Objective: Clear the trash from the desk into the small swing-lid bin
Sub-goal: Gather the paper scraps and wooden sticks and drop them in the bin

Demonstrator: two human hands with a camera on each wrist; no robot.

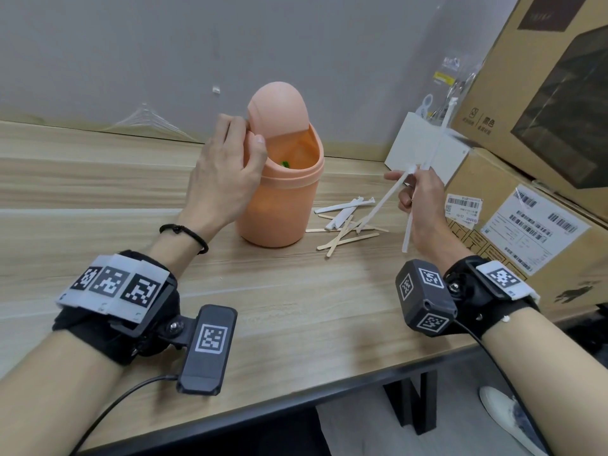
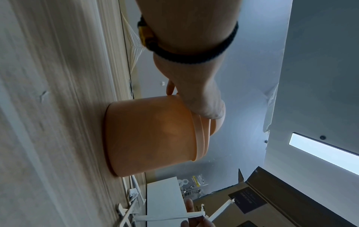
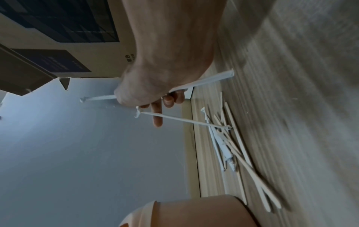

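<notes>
A: Firstly, item 1, the bin (image 1: 279,205): small, peach-orange plastic, round body, domed swing lid (image 1: 278,108) tipped back so the mouth is open. Something green shows inside. It stands upright on the desk (image 1: 98,199), toward the back, near the wall.

B: Item 2, the left hand (image 1: 227,172)?

A: Cupped on the bin's top, fingers curled round the lid's edge, thumb at the rim. A black cord bracelet (image 1: 184,233) sits on that wrist.

B: Item 3, the right hand (image 1: 419,205)?

A: Raised to the right of the bin, fingers closed on white paper wrappers (image 1: 381,205), long thin strips; the index finger sticks out straight. How many strips it holds I cannot tell exactly, at least 2.

B: Item 4, trash left on the desk?

A: A loose heap just right of the bin: flat wooden sticks (image 1: 342,238) crossed over each other, mixed with more white wrappers (image 1: 342,209).

B: Differences by view?

A: The head view alone shows the bin's open mouth. The left wrist view shows the bin's side wall and a ceiling light (image 2: 318,152). The right wrist view shows the heap lengthwise, blurred.

B: Surroundings?

A: Pale wood-grain desk with a dark edge, grey wall, stacked cardboard boxes (image 1: 526,225) with barcode labels at right, a white box (image 1: 424,149) before them.
</notes>
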